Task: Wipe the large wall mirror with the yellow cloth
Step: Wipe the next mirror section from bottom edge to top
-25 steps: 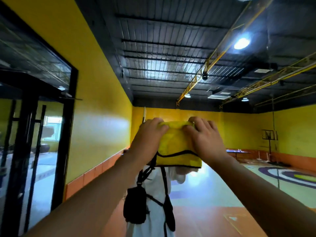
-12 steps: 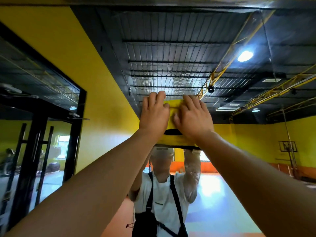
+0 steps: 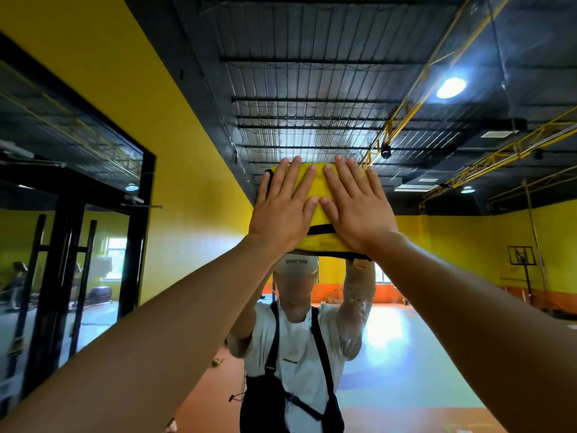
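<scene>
A yellow-walled hall showed in one large wall mirror [image 3: 312,89]; toward twelve o'clock, left hand [image 3: 281,214] and right hand [image 3: 356,210], both flat and straight-fingered, pressed one black-edged yellow cloth [image 3: 315,189].

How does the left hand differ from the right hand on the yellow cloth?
The left hand covers the left half of the yellow cloth, the right hand the right half. The left hand's fingers lean rightward, the right hand's leftward. Both press it flat, fingers straight.
</scene>
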Demonstrator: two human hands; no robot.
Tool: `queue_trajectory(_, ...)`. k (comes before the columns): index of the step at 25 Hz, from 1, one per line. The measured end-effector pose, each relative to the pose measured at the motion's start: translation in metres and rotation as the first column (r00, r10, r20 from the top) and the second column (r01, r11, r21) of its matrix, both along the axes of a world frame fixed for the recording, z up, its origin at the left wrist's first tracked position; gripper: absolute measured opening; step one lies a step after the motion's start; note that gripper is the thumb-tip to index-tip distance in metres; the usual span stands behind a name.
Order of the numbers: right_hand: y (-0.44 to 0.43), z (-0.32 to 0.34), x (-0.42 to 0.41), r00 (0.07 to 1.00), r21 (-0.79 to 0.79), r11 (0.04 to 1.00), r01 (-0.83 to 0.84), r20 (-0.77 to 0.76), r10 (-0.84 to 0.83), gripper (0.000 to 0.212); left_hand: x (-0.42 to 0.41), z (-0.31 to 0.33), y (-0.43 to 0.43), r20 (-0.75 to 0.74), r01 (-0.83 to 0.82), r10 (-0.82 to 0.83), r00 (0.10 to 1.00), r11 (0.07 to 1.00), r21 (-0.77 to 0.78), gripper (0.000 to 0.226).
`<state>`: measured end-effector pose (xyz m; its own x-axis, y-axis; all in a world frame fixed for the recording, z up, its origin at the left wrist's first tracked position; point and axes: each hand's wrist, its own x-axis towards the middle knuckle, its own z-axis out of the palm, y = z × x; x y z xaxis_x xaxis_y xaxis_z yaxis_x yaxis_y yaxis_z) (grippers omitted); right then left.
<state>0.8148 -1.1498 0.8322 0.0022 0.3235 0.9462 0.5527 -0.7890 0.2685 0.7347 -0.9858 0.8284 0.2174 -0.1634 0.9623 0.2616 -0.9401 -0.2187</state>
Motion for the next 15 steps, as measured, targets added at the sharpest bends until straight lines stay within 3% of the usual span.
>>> queue_trajectory(8, 0.008, -0.04, 0.017, 0.983, 0.063, 0.995, -0.075, 0.173, 0.063, 0.06, 0.012, -0.042, 0.007, 0.093, 0.059, -0.061, 0.994, 0.998, 0.016, 0.056)
queue_trajectory(15, 0.006, -0.11, 0.022, 0.961, 0.051, 0.988, -0.145, 0.246, 0.129, 0.056, 0.01, -0.116, 0.005, 0.072, 0.045, -0.045, 0.996, 0.999, 0.004, 0.056)
